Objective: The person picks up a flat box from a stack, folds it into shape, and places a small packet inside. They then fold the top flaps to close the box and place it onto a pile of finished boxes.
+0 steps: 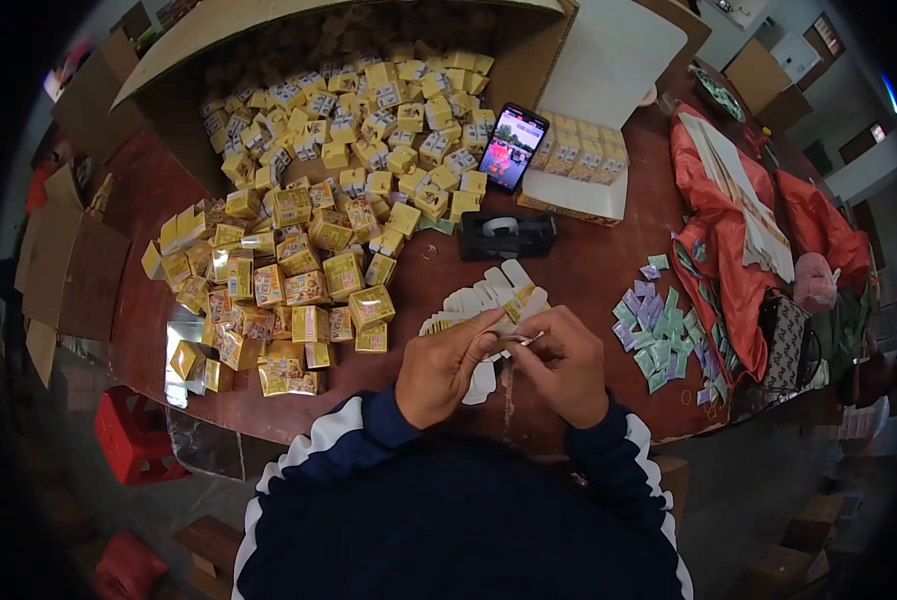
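Note:
My left hand [438, 368] and my right hand [568, 368] meet close to the table's near edge, fingers closed around a small yellow-and-white carton [509, 326]. My left thumb presses on its near side while my right thumb and forefinger pinch its right end. Much of the carton is hidden by the fingers. Just beyond and beneath the hands lies a fanned stack of flat white-and-yellow carton blanks [465, 300]. To the right of my right hand is a pile of small green and purple sachets [658, 333].
A large cardboard box [183, 75] on its side spills small yellow boxes [368, 130] onto the table [588, 270]. Gold-wrapped packs [293, 260] pile up at left. A lit phone [513, 150] leans on an open display carton [573, 195] behind a black tape dispenser [508, 236]. Red plastic bags [733, 200] lie right.

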A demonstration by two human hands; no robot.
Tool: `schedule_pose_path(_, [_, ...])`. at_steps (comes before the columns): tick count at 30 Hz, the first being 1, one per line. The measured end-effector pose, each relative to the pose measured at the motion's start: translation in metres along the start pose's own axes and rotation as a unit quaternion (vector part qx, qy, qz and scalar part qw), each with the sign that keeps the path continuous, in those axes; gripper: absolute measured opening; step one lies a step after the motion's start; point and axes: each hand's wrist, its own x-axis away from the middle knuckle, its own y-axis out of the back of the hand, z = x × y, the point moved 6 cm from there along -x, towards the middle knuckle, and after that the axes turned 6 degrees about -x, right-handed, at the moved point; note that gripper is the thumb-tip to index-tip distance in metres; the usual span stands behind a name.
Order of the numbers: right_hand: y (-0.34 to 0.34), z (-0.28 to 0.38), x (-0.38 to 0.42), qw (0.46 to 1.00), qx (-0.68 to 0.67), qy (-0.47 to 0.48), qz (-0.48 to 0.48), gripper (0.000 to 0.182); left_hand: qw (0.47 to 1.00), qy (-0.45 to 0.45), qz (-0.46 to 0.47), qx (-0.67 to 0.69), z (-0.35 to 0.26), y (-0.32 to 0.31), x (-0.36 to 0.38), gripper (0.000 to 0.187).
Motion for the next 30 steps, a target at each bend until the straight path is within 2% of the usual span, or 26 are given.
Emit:
schedule_pose_path(1, [-0.003, -0.003, 0.000, 0.996, -0.025, -0.052, 0.069, 0.035, 0.999, -0.023, -0.005, -0.042, -0.003, 0.002, -0.001, 0.031])
schedule_pose_path(2, [0.002, -0.005, -0.001, 0.996, -0.024, -0.051, 0.069, 0.035, 0.995, -0.045, -0.010, -0.084, -0.007, 0.004, -0.001, 0.031])
schedule_pose_path(4, [-0.003, -0.014, 0.000, 0.973, -0.158, -0.101, 0.137, 0.032, 0.991, -0.064, -0.002, -0.116, -0.017, 0.008, -0.004, 0.031])
schedule_pose_path(5, [-0.003, -0.014, 0.001, 0.972, -0.159, -0.100, 0.139, 0.032, 0.986, -0.082, 0.006, -0.147, -0.022, 0.009, -0.005, 0.031])
schedule_pose_path(7, [-0.010, -0.010, 0.007, 0.938, -0.273, -0.125, 0.173, 0.030, 0.985, -0.077, 0.016, -0.156, -0.025, 0.010, -0.004, 0.032])
schedule_pose_path(8, [-0.007, -0.005, 0.005, 0.938, -0.273, -0.125, 0.173, 0.030, 0.983, -0.073, 0.029, -0.164, -0.026, 0.010, -0.004, 0.032])
schedule_pose_path(10, [-0.011, -0.007, 0.009, 0.875, -0.338, -0.256, 0.235, 0.030, 0.976, -0.105, 0.039, -0.186, -0.031, 0.011, -0.008, 0.033])
schedule_pose_path(12, [-0.013, -0.011, 0.010, 0.865, -0.340, -0.257, 0.265, 0.031, 0.967, -0.136, 0.049, -0.209, -0.033, 0.010, -0.007, 0.035])
schedule_pose_path(14, [-0.018, -0.015, 0.013, 0.855, -0.342, -0.256, 0.294, 0.031, 0.972, -0.120, 0.142, -0.143, -0.025, -0.001, -0.002, 0.042])
schedule_pose_path(15, [-0.018, -0.015, 0.013, 0.868, -0.329, -0.223, 0.298, 0.031, 0.972, -0.120, 0.142, -0.144, -0.027, -0.001, 0.001, 0.042])
schedule_pose_path(17, [-0.017, -0.013, 0.013, 0.880, -0.315, -0.188, 0.301, 0.031, 0.986, -0.045, 0.159, -0.004, -0.025, -0.003, 0.005, 0.049])
schedule_pose_path(18, [-0.016, -0.010, 0.012, 0.906, -0.253, -0.141, 0.307, 0.033, 0.986, -0.045, 0.159, -0.004, -0.026, 0.001, 0.003, 0.049])
schedule_pose_path(19, [-0.014, -0.006, 0.012, 0.926, -0.190, -0.093, 0.312, 0.034, 0.977, 0.013, 0.208, 0.046, -0.022, 0.003, 0.003, 0.053])
schedule_pose_path(20, [-0.014, -0.004, 0.011, 0.926, -0.192, -0.094, 0.311, 0.034, 0.959, 0.072, 0.256, 0.096, -0.018, 0.002, 0.005, 0.058])
schedule_pose_path(23, [-0.015, 0.001, 0.011, 0.925, -0.119, -0.066, 0.354, 0.027, 0.949, 0.109, 0.284, 0.079, -0.017, 0.004, 0.004, 0.062])
schedule_pose_path(24, [-0.013, 0.006, 0.008, 0.937, -0.102, 0.019, 0.332, 0.027, 0.949, 0.109, 0.285, 0.078, -0.017, 0.004, 0.004, 0.062])
schedule_pose_path(25, [-0.010, 0.013, 0.007, 0.942, -0.084, 0.103, 0.308, 0.028, 0.962, 0.106, 0.241, 0.072, -0.016, 0.007, 0.001, 0.062])
schedule_pose_path(26, [-0.010, 0.018, 0.008, 0.942, -0.085, 0.102, 0.308, 0.028, 0.973, 0.104, 0.196, 0.065, -0.014, 0.010, 0.000, 0.063])
schedule_pose_path(28, [0.021, 0.023, 0.000, 0.989, -0.139, 0.044, 0.030, 0.035, 0.989, 0.095, 0.067, 0.096, -0.007, 0.015, -0.003, 0.058])
schedule_pose_path(29, [0.030, 0.015, 0.002, 0.973, -0.220, 0.055, -0.035, 0.042, 0.977, 0.119, 0.036, 0.171, -0.005, 0.015, -0.001, 0.050])
schedule_pose_path(30, [0.039, 0.005, 0.002, 0.947, -0.297, 0.068, -0.100, 0.048, 0.976, 0.127, 0.037, 0.171, -0.006, 0.014, -0.002, 0.050])
